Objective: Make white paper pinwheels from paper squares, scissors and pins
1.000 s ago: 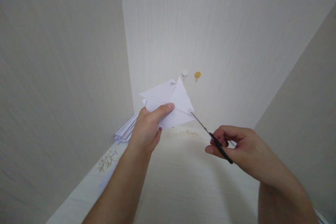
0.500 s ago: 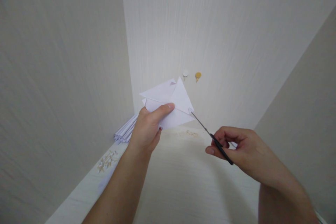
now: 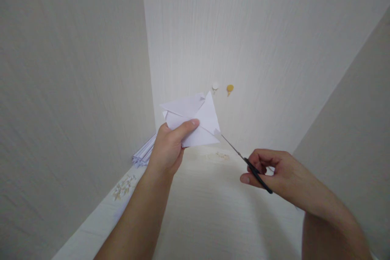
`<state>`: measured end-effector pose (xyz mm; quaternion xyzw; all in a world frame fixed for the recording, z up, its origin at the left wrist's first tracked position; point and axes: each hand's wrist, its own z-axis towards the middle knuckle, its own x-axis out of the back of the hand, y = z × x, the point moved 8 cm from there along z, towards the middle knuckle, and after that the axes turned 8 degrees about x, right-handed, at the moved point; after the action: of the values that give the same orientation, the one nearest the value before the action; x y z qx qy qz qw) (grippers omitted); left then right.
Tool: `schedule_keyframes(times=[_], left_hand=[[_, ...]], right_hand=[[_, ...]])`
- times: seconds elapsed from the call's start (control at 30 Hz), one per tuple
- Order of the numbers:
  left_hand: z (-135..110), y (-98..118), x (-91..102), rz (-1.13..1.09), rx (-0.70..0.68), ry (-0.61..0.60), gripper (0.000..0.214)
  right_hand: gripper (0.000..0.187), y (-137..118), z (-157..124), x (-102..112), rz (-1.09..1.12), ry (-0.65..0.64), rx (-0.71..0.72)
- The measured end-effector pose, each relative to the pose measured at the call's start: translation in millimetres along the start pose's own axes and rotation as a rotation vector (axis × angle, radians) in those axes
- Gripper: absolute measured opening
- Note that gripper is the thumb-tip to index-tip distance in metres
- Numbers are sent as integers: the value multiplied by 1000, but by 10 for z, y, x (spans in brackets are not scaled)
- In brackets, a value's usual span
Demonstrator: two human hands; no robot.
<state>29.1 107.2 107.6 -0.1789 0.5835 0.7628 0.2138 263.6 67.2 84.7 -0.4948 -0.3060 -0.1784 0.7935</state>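
A folded white paper (image 3: 210, 115) with triangular flaps is held up by my left hand (image 3: 172, 142), its thumb pressed flat across the front near the middle. The fingers behind the paper are mostly hidden. My right hand (image 3: 274, 170) is closed around the black handles of a pair of scissors (image 3: 254, 170). The slim blades point up and left and look closed. Their tip is just right of the paper's lower right corner, with a small gap between. A little curled flap shows at that corner, and another at the top edge.
Behind my left wrist, a bundle of folded white papers (image 3: 144, 152) leans by the left wall. Small scraps (image 3: 123, 187) lie on the pale table (image 3: 213, 211) at left, with more small bits (image 3: 222, 156) at the back. A white hook (image 3: 215, 86) and a yellow hook (image 3: 230, 88) are on the back panel.
The paper has shifted slightly left with my left hand, away from the scissor tip that was at its corner. My right hand and the scissors have moved slightly right and down.
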Motion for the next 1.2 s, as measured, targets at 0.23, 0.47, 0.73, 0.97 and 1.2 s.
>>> schedule_keyframes(times=[0.23, 0.47, 0.73, 0.97, 1.2], left_hand=[[-24, -222, 0, 617, 167, -187, 25], [-133, -337, -167, 759, 300, -396, 22], [-209, -362, -235, 819, 355, -487, 13], [-191, -345, -233, 822, 348, -482, 15], [-198, -343, -217, 825, 355, -479, 14]], right_hand=[[29, 88, -9, 269, 363, 466, 93], [21, -51, 47, 179, 498, 419, 142], [20, -147, 43, 112, 421, 366, 125], [20, -116, 44, 84, 396, 312, 108], [17, -170, 42, 85, 413, 335, 147]])
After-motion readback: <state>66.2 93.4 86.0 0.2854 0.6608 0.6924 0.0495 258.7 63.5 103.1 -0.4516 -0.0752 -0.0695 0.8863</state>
